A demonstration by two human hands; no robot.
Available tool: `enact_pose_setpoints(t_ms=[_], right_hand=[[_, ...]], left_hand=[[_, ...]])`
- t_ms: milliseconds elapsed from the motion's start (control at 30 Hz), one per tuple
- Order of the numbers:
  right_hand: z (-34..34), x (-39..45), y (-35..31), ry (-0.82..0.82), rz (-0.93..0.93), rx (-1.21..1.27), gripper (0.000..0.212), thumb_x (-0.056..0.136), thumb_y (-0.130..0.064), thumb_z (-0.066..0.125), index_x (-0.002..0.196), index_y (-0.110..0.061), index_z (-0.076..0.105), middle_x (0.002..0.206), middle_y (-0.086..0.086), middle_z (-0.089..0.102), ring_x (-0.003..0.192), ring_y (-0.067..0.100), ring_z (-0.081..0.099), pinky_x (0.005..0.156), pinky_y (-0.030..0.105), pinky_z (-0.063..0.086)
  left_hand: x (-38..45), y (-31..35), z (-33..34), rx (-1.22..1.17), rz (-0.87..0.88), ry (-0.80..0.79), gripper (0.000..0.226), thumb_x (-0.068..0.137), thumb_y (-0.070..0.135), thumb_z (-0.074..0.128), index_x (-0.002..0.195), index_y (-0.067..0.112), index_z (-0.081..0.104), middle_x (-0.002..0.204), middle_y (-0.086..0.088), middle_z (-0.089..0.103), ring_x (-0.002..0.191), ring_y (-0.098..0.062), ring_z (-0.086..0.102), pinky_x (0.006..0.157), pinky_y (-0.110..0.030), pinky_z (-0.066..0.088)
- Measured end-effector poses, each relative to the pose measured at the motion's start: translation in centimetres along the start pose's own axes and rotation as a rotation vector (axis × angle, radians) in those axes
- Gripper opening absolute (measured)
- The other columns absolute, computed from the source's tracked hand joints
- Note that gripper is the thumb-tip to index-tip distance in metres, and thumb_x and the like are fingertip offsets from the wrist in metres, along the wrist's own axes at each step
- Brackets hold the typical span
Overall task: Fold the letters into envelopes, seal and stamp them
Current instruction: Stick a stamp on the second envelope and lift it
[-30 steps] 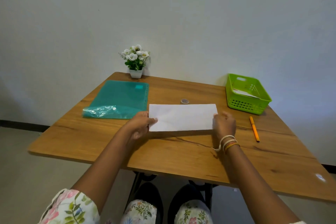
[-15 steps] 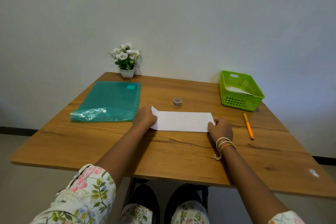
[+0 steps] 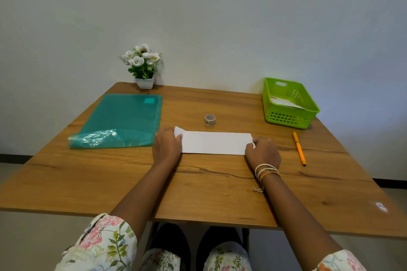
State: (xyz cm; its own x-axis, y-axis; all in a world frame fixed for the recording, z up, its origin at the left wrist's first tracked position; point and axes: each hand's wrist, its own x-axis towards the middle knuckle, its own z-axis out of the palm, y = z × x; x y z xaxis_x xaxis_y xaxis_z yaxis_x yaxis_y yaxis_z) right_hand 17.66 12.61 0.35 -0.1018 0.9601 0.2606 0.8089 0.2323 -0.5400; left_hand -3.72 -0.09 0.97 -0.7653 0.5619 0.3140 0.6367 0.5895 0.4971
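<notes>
A white letter sheet (image 3: 214, 142), folded into a long narrow strip, lies flat in the middle of the wooden table (image 3: 198, 193). My left hand (image 3: 167, 146) grips its left end, where one corner sticks up. My right hand (image 3: 263, 153) pinches the right end, thumb on the paper. A small roll of patterned tape (image 3: 209, 119) stands just behind the letter. A green basket (image 3: 288, 114) at the back right holds white envelopes (image 3: 284, 102).
A teal plastic document sleeve (image 3: 123, 120) lies to the left of the letter. An orange pen (image 3: 299, 148) lies to the right. A small white pot of flowers (image 3: 143, 66) stands at the back edge against the wall.
The letter has gone from a wider sheet to a narrower folded strip. Both hands stayed on its ends, and the view shifted slightly.
</notes>
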Motion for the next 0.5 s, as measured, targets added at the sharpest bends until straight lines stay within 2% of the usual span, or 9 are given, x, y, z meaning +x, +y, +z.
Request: enact_pose_setpoints(t_ms=[133,267,367,500], right_hand=[[1.2,0.1,-2.0,0.138,-0.301,0.003,0.023,0.083,-0.018,0.058,0.101,-0.007,0.068,0.098,0.014,0.059,0.092,0.031,0.057,0.073,0.038,0.05],[3.5,1.2,-6.5,0.081,-0.506,0.007,0.021,0.083,-0.017,0.062,0.101,-0.01,0.07,0.097,0.01,0.064,0.091,0.027,0.057,0.077,0.037,0.048],[4.9,2.5,-9.4,0.049,-0.586,-0.033,0.02,0.084,-0.02,0.063,0.101,-0.012,0.069,0.097,0.008,0.061,0.089,0.025,0.056,0.073,0.034,0.045],[6.4,3.4,-10.6,0.035,-0.544,-0.083,0.018,0.087,-0.023,0.063,0.1,-0.013,0.07,0.096,0.007,0.058,0.089,0.023,0.053,0.07,0.031,0.044]], left_hand=[[-0.4,-0.1,0.5,0.077,0.1,0.072,0.036,0.093,0.029,0.058,0.124,0.01,0.056,0.115,-0.01,0.057,0.104,-0.024,0.052,0.081,-0.034,0.046],[-0.2,-0.2,0.8,0.161,0.176,0.077,0.027,0.095,0.03,0.053,0.112,0.014,0.065,0.108,-0.007,0.06,0.098,-0.022,0.051,0.079,-0.035,0.043],[-0.2,-0.2,1.0,0.178,0.183,0.071,0.026,0.096,0.031,0.051,0.107,0.015,0.068,0.106,-0.006,0.061,0.098,-0.022,0.05,0.079,-0.036,0.042],[-0.1,-0.2,1.1,0.166,0.175,0.081,0.025,0.095,0.031,0.052,0.105,0.015,0.068,0.105,-0.005,0.06,0.097,-0.022,0.05,0.078,-0.036,0.042]])
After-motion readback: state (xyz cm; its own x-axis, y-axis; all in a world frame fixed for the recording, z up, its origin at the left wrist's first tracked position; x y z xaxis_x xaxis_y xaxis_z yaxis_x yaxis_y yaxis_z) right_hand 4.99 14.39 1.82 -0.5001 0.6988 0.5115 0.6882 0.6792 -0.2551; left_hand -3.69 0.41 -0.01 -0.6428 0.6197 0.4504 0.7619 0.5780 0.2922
